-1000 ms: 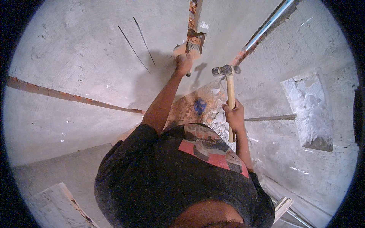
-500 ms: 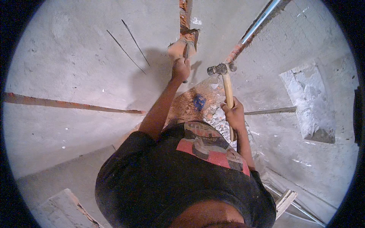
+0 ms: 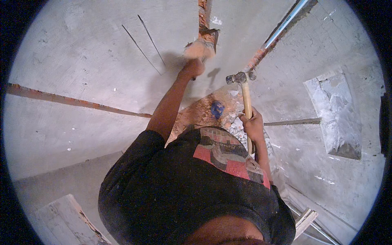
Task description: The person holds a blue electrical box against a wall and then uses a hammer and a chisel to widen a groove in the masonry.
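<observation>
My left hand point(image 3: 194, 68) is closed in a fist against the wall, just below a broken-out patch of reddish brick point(image 3: 199, 50). It grips a chisel point(image 3: 193, 79); only a dark end pokes out under the fist, and its tip is hidden or blurred. Lower and to the right, my right hand point(image 3: 254, 124) is wrapped round the wooden handle of a hammer point(image 3: 246, 96). The hammer's metal head point(image 3: 241, 77) points upward, apart from the wall patch and the chisel.
A chased groove point(image 3: 203, 16) runs up from the patch. Another holds a pale blue pipe point(image 3: 286, 24). Brick rubble point(image 3: 200, 108) with a blue scrap point(image 3: 217, 109) lies below. A recess with whitish filling point(image 3: 337, 114) is at right; wooden boards point(image 3: 67, 218) stand lower left.
My left fist has tilted, so the chisel that showed above it is now mostly out of sight. The hammer stays upright in my right hand. The whole view has shifted slightly.
</observation>
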`<state>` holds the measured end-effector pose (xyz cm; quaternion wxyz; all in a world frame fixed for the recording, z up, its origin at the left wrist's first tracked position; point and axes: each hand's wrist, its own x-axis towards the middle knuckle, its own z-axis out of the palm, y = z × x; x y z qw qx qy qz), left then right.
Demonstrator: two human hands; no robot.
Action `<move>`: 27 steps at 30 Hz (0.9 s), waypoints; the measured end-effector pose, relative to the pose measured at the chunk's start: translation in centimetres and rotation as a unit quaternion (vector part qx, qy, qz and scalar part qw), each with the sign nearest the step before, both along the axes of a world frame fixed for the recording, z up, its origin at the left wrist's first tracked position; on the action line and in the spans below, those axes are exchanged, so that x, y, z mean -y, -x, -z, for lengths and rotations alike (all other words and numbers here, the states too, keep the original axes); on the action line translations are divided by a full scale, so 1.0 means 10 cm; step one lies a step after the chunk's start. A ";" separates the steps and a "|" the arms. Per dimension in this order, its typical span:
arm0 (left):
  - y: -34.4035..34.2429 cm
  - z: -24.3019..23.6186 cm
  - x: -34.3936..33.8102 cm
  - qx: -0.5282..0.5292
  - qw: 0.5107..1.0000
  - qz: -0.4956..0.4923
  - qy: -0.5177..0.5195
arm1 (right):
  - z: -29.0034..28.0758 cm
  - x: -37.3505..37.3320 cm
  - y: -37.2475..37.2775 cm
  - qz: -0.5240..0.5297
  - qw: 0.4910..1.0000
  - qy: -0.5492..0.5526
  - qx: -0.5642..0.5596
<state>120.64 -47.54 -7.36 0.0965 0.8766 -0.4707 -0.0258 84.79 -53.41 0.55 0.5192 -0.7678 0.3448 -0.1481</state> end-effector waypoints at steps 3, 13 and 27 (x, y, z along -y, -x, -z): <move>-0.10 0.74 -0.10 0.063 0.996 0.063 -0.010 | 0.00 0.07 -0.11 -0.023 0.999 0.029 0.020; -0.15 -0.03 -0.02 0.019 0.989 -0.070 0.129 | -0.07 0.01 -0.01 -0.006 1.000 -0.024 0.007; -0.33 -0.11 -0.03 0.207 0.969 0.084 0.108 | 0.14 0.06 0.21 0.004 0.997 -0.073 -0.023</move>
